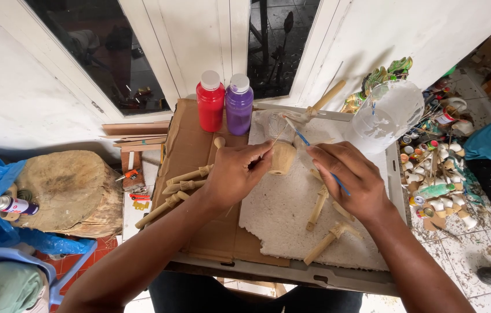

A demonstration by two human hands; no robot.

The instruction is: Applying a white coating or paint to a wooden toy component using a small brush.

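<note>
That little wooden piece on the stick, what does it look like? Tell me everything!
The wooden piece is small, rounded and cup-like, pale tan bare wood with no paint showing. It sits on a thin stick pinched in the left hand, held above the white foam sheet. The right hand holds a blue-handled brush whose tip end points up past the piece; whether it touches the wood cannot be told.

single head-worn view, looking steeply down from close above the work board (199,232) on the lap; both forearms enter from the bottom edge, a white wall (13,87) and window frames fill the top. no second view.
</note>
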